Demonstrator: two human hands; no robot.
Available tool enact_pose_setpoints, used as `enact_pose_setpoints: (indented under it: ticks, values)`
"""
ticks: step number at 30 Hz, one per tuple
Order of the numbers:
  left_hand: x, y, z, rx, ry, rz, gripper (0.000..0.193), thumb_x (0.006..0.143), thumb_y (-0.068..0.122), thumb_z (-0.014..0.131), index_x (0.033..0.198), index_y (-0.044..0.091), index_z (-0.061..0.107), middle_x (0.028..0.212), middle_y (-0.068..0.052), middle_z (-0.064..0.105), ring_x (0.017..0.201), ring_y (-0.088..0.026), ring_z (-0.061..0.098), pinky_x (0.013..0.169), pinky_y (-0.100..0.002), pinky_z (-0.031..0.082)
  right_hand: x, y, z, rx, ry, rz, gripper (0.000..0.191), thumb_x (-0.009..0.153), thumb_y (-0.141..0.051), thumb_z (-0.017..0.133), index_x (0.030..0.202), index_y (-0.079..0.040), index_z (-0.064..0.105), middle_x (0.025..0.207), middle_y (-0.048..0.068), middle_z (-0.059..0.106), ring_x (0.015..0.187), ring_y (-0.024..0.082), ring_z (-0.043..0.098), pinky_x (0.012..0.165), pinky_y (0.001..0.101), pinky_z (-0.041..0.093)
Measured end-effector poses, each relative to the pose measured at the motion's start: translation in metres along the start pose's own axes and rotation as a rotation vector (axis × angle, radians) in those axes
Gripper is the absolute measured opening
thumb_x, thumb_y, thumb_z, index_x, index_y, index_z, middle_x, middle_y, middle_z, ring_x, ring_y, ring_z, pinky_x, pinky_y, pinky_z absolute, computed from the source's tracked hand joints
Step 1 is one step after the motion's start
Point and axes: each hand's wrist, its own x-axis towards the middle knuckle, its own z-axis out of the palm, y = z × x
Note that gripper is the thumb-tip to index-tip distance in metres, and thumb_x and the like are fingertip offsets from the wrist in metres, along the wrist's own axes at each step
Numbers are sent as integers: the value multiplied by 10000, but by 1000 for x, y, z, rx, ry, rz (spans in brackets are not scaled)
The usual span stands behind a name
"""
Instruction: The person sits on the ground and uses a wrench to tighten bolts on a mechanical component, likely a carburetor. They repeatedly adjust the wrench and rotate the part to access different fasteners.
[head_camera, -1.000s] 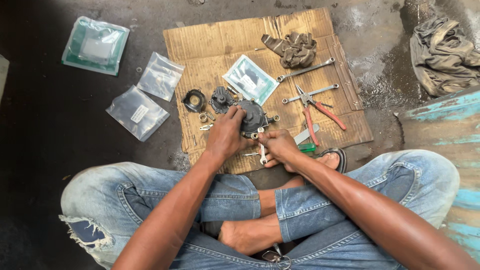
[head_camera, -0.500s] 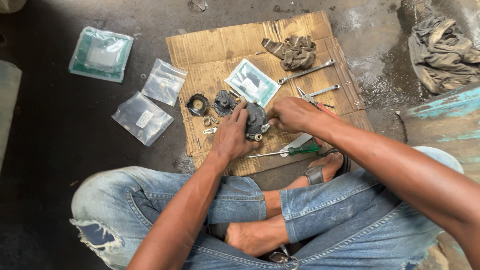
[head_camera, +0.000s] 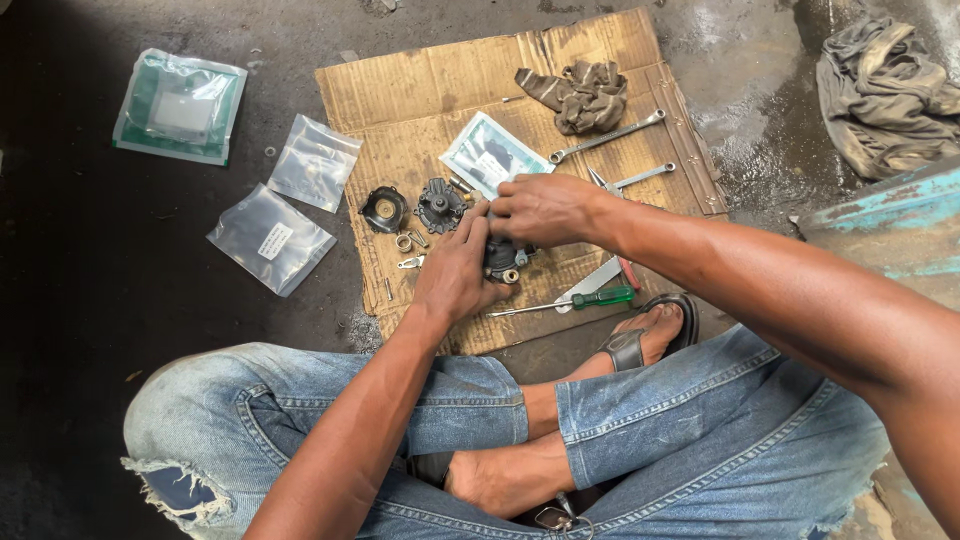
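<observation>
- Dark, stained concrete floor (head_camera: 90, 330), wet in the upper right; a flattened cardboard sheet (head_camera: 420, 90) lies on it.
- The left hand (head_camera: 455, 275) grips the dark metal part (head_camera: 503, 258) on the cardboard, fingers wrapped round its left side.
- The right hand (head_camera: 545, 208) covers the part from above, fingers curled onto its top.
- Nearby: screwdriver (head_camera: 570, 300), wrenches (head_camera: 608, 136), rag (head_camera: 580, 92), plastic bags (head_camera: 270, 238) on the bare floor.

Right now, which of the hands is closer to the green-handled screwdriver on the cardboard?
Left. The left hand rests just beside the tip end of the green-handled screwdriver, while the right hand is above it, farther up the cardboard, over the dark metal part.
</observation>
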Motion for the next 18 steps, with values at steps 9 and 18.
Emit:
enact_pose_setpoints:
  ticks: [9, 18]
  values:
    - [5, -8, 7, 35, 18, 3, 947, 556, 356, 934, 1290, -30, 477, 1557, -208, 433, 988, -481, 682, 858, -508, 576, -54, -99, 51, 803, 230, 1206, 190, 902, -295, 756, 885, -108, 724, 741, 86, 753, 676, 245, 724, 806, 554, 437]
    - [6, 1, -2, 147, -116, -59, 985, 563, 399, 942, 1309, -18, 451, 1582, -167, 397, 1015, -447, 664, 896, -493, 553, -63, -85, 20, 755, 98, 1141, 178, 876, -306, 765, 910, -131, 779, 823, 108, 769, 760, 235, 704, 743, 439, 528]
